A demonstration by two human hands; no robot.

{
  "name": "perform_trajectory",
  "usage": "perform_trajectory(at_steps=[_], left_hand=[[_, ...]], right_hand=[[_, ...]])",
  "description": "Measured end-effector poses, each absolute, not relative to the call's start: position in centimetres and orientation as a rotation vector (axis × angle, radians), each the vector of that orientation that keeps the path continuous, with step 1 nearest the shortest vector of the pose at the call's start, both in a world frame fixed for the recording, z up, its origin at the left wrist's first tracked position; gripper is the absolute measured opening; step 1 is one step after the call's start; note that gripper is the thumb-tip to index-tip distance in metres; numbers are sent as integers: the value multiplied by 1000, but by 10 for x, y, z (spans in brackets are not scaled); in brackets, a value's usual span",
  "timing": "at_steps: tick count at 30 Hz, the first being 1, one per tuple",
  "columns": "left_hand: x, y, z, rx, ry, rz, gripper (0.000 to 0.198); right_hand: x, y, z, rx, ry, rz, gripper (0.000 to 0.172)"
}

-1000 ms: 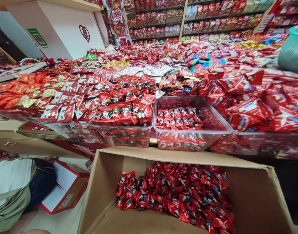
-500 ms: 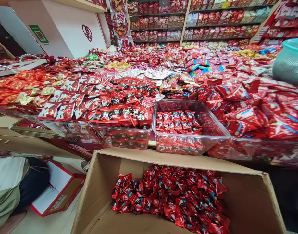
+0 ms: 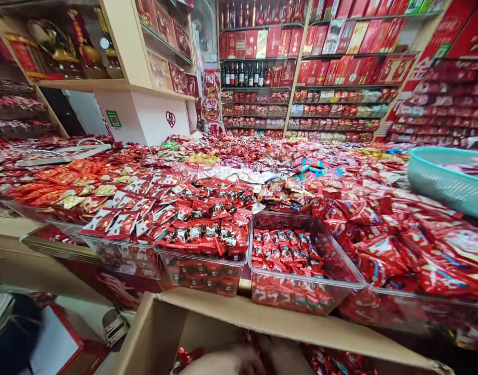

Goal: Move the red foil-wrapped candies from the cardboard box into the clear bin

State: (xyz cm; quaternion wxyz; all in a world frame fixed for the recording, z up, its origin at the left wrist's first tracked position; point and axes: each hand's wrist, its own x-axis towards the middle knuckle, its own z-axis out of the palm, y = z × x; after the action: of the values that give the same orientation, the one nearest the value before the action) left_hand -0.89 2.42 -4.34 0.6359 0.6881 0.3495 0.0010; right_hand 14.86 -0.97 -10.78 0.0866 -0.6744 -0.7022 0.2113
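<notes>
Both of my hands are low in the cardboard box [image 3: 231, 307], at the bottom edge of the view, among red-wrapped candies [image 3: 332, 362]. My left hand [image 3: 227, 361] reaches in from the lower left, and my right hand [image 3: 288, 357] is close beside it. Motion smears both, and their fingers are partly cut off, so I cannot tell whether they grip any candy. Just beyond the box stands a clear plastic bin [image 3: 301, 278], partly filled with small red candies [image 3: 284, 250] of similar look lying in rows.
A bin of dark-and-red packets [image 3: 208, 229] adjoins on the left; large red packets [image 3: 379, 255] heap up on the right. A turquoise basket [image 3: 445, 182] rests on the candy display. On the floor at left are a shoe [image 3: 114, 329] and a red-edged box [image 3: 55, 338].
My hands have come into view inside the cardboard box. The view has tilted up, so the bins and box sit lower and more upper shelves show.
</notes>
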Motion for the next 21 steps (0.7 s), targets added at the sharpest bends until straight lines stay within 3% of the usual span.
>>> perform_trajectory(at_steps=[2, 6, 10, 15, 21], left_hand=[[-10, 24, -72, 1272, 901, 179, 34], [-14, 22, -89, 1201, 1081, 449, 39], [-3, 12, -80, 762, 755, 441, 51], [6, -2, -69, 661, 609, 432, 42], [4, 0, -53, 688, 705, 490, 45]], right_hand=[[151, -15, -106, -1952, -2079, 639, 54], [154, -23, -79, -1789, -1963, 770, 40], [146, -27, -69, -1611, -1612, 1084, 16], [138, -44, -80, -1263, -955, 1450, 40], [150, -56, -56, -1181, -506, 1507, 35]])
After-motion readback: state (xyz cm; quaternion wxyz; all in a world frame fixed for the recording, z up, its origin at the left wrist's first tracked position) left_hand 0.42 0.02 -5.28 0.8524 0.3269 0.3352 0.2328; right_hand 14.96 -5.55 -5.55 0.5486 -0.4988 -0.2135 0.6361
